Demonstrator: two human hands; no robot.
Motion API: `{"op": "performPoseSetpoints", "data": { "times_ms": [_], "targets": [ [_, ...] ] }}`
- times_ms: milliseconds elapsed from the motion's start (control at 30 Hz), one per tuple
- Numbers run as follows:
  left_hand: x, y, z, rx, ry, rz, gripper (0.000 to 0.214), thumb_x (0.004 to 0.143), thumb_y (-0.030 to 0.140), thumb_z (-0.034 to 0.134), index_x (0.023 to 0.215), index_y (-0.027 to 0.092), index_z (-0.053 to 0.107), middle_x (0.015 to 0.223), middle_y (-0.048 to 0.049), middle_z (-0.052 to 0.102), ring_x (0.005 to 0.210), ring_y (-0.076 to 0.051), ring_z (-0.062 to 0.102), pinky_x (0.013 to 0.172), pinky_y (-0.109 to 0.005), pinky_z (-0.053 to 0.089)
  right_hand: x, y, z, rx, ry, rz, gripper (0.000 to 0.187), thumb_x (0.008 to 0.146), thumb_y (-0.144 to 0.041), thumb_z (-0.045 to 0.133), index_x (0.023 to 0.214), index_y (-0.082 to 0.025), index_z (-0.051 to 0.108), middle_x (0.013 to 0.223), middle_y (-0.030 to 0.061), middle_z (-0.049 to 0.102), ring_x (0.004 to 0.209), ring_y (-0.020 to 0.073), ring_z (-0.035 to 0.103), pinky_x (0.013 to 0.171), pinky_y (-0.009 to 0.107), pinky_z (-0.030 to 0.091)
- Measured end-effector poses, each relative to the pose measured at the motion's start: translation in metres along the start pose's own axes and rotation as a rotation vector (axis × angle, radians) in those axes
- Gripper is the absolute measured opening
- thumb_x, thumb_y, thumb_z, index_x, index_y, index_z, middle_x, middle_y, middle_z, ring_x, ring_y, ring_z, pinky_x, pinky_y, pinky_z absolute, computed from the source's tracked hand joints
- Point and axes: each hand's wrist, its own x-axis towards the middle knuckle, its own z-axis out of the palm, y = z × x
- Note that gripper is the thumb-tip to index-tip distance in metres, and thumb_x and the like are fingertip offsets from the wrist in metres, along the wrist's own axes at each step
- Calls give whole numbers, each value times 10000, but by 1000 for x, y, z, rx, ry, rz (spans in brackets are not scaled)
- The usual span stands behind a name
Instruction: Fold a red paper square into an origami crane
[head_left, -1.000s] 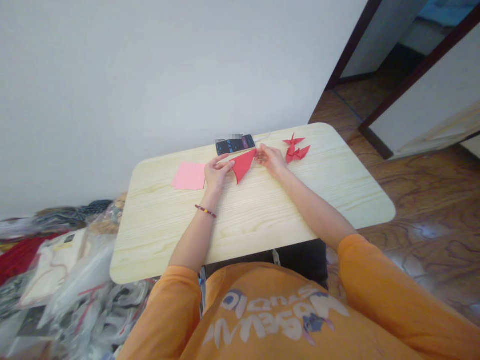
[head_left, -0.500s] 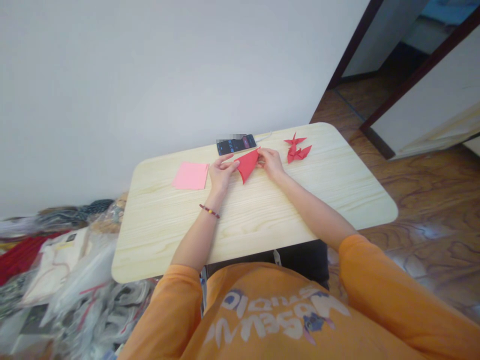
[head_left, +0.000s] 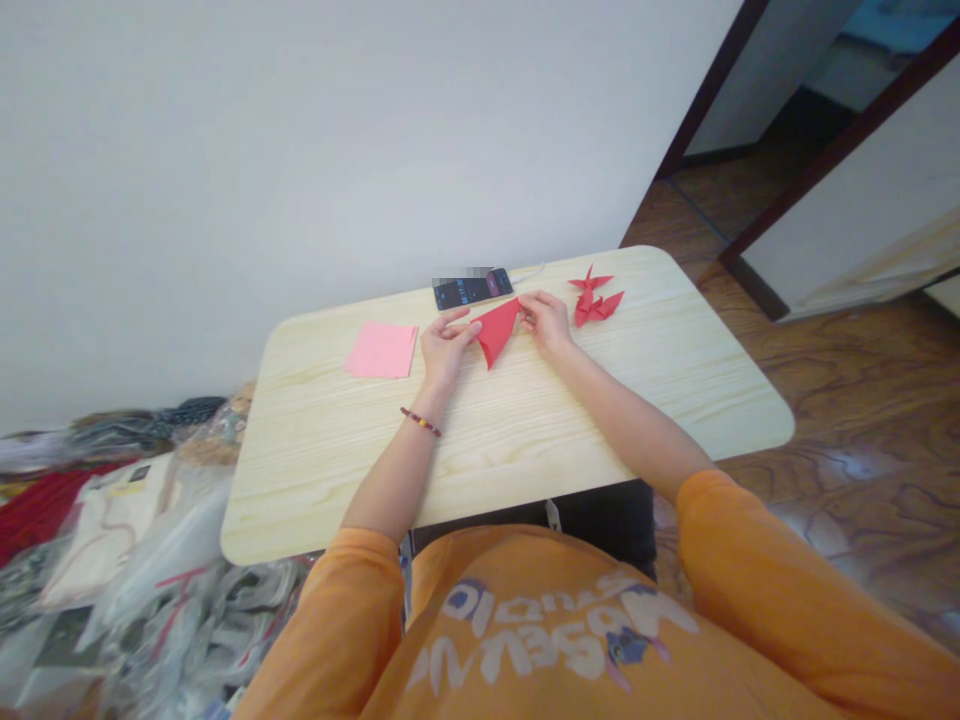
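A red sheet of origami paper [head_left: 496, 332], folded into a triangle, is held between my two hands above the table. My left hand [head_left: 445, 346] pinches its left corner, the thumb lying on top. At its upper right corner, the fingers of my right hand [head_left: 547, 318] are closed on the paper. One point of the triangle hangs toward me. To the right sit red folded paper cranes [head_left: 594, 302], close together. Left of my left hand lies a stack of pink paper squares [head_left: 381, 350].
Behind my hands a phone [head_left: 472, 289] with a lit screen and a white cable lies at the back edge of the pale wooden table [head_left: 322, 470]. The wall [head_left: 337, 150] rises right behind. Bagged clothes [head_left: 150, 540] are heaped at the left; a doorway opens on the right.
Both hands and the folded red paper have shifted very slightly to the right. The grip on the paper looks nearly the same.
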Motion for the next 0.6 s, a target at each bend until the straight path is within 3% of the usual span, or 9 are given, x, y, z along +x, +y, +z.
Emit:
{"op": "performPoseSetpoints", "data": {
  "times_ms": [167,300,433,600],
  "targets": [
    [1,-2,-1,-3,23,27,505,496,347,855,933,153,693,653,-16,714,633,-143,670,711,-279,525,-2,2,0,-36,-95,20,256,697,-337,746,630,-163,570,584,-27,552,503,53,459,410,177,265],
    [1,-3,0,-37,60,21,521,490,348,857,939,147,686,666,-21,720,639,-143,676,711,-275,529,-2,8,0,-137,-187,-6,342,695,-446,744,603,-168,568,500,-30,524,458,65,434,401,192,250],
    [0,-3,2,-69,70,6,514,481,321,859,932,146,686,649,-14,714,620,-133,669,699,-265,530,0,13,0,-275,-132,-130,397,746,-499,681,555,-173,557,424,-41,467,407,66,369,403,207,243],
    [1,-3,3,-85,94,-15,470,515,291,847,935,155,686,663,-14,716,669,-143,683,741,-280,534,2,15,-3,-411,-105,-233,446,740,-562,653,538,-172,572,462,-21,510,444,78,413,433,213,280]
  ]
}}
